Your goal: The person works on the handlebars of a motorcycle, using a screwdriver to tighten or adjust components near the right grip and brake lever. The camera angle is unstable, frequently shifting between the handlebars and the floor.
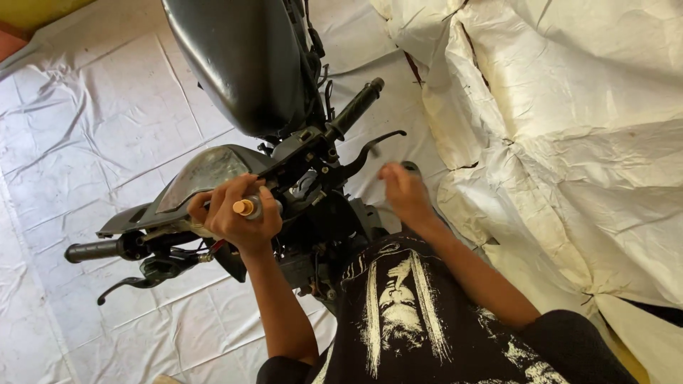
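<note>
Down below the camera, a motorcycle (299, 178) stands on white sheeting (92, 121) spread over the floor, its black fuel tank (242, 64) at twelve o'clock and its instrument cluster (203, 174) just beside the person's left hand; the left hand (231, 210) is closed in a fist around a tool with a pale orange handle end (245, 208), the fingers curled over it right at the cluster's edge; the right hand (402, 192), at three o'clock of the left, is blurred, its fingers loosely bent, and I cannot tell whether it grips anything; it hovers near a black brake lever (370, 149) and below the handlebar grip (359, 105) that points toward one o'clock; the other handlebar grip (92, 250) sticks out at nine o'clock, with its lever (131, 284) beneath; crumpled cream sheeting (562, 142) fills the three o'clock side.
</note>
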